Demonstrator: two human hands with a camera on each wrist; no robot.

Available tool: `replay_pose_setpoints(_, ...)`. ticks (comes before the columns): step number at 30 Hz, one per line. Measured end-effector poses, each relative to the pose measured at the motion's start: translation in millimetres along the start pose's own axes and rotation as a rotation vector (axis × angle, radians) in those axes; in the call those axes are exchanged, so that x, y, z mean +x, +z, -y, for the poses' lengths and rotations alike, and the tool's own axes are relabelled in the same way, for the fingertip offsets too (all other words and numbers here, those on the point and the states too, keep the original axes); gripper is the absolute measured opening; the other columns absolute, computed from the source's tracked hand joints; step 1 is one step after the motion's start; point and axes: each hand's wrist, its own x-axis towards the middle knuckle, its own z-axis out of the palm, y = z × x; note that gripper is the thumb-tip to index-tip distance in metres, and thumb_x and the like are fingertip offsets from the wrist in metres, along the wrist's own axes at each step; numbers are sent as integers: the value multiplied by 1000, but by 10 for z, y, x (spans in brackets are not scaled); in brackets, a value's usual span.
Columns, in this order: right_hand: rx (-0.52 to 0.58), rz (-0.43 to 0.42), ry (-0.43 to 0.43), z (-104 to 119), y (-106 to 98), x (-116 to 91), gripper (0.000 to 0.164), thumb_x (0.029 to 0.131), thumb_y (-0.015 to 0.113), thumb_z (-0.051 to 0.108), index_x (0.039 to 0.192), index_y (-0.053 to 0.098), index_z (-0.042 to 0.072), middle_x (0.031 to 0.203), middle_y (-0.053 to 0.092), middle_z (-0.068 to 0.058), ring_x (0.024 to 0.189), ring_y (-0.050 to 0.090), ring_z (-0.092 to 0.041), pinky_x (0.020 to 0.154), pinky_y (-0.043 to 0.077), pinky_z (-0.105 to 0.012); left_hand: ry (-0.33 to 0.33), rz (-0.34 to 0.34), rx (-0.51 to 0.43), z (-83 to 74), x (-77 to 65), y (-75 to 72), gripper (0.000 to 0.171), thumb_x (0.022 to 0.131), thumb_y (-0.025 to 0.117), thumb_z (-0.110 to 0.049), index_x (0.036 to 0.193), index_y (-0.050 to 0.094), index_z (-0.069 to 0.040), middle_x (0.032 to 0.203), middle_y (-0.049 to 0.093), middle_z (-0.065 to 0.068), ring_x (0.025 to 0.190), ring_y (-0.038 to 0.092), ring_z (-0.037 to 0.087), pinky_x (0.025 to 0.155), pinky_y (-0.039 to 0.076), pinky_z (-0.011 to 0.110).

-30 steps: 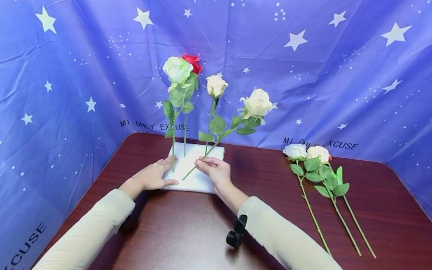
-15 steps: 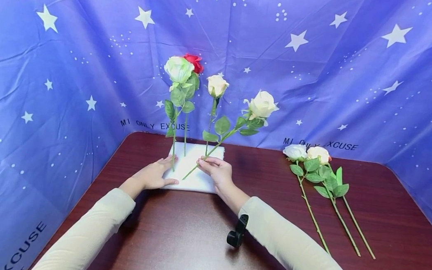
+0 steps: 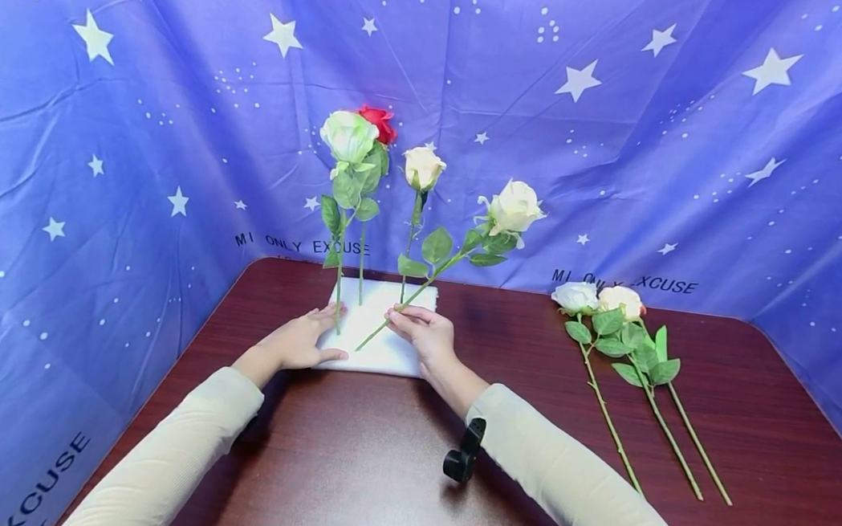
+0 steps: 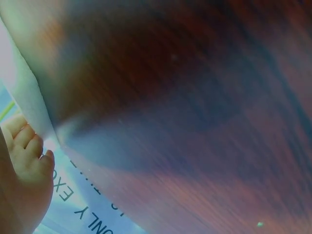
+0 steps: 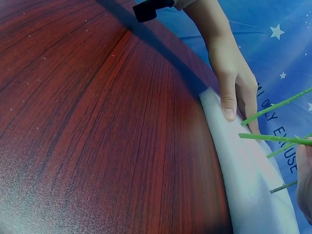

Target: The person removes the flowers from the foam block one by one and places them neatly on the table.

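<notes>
My right hand (image 3: 427,337) pinches the stem of a cream-white rose (image 3: 514,207), which leans to the right over a white foam block (image 3: 382,360). The stem's lower end is at the block's front left part; I cannot tell whether it has entered the foam. My left hand (image 3: 299,341) rests on the block's left edge with fingers spread, also seen as a left hand (image 5: 235,73) in the right wrist view. Standing in the foam are a green-white rose (image 3: 349,136), a red rose (image 3: 377,123) behind it and a small cream rose (image 3: 423,168).
On the table's right side lie a white rose (image 3: 575,296), a peach rose (image 3: 620,300) and another green stem (image 3: 699,441), its flower mostly hidden. A starry blue cloth (image 3: 476,73) hangs behind the dark red table (image 3: 350,468).
The held rose's head has tipped slightly right and down, its stem slanting more. My right hand has shifted a little right. The left hand stays put.
</notes>
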Motion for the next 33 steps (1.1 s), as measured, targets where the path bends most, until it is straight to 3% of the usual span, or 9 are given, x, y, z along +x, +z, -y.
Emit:
replay_pose_setpoints(7, -10, 0, -7, 5, -10, 9, 19, 79, 62, -20, 85, 72, -6, 76, 73, -4, 71, 72, -13, 78, 61, -32, 15, -3, 8, -4, 2, -8, 80, 87, 64, -47, 143, 40, 4, 150, 39, 23, 144, 33, 36, 118, 29, 50)
replay_pose_setpoints(14, 12, 2, -18, 5, -23, 2, 24, 79, 62, -21, 78, 72, 0, 73, 72, -3, 69, 72, -14, 77, 61, -31, 22, -1, 13, -19, -1, -20, 80, 87, 64, -46, 143, 40, 5, 150, 38, 24, 143, 33, 37, 118, 29, 50)
replay_pose_setpoints(23, -1, -6, -29, 25, -63, -7, 18, 79, 63, -20, 85, 73, -6, 76, 74, -5, 71, 72, -14, 77, 61, -32, 29, 4, 14, -48, 12, -25, 80, 87, 64, -46, 143, 40, 5, 151, 37, 23, 144, 32, 37, 118, 29, 51)
replay_pose_setpoints(28, 40, -39, -59, 155, -106, 48, 25, 80, 61, -20, 75, 71, 3, 72, 73, -3, 69, 72, -12, 75, 61, -29, 48, 3, 18, -47, 29, -21, 81, 87, 64, -47, 144, 39, 4, 152, 37, 23, 143, 33, 37, 117, 30, 51)
replay_pose_setpoints(33, 88, -31, -106, 311, -244, 114, 34, 82, 57, -21, 70, 69, 9, 72, 73, 1, 70, 72, -10, 74, 61, -27, -2, 25, -2, -21, 13, -18, 83, 86, 64, -48, 147, 35, 1, 154, 33, 21, 144, 31, 37, 118, 28, 52)
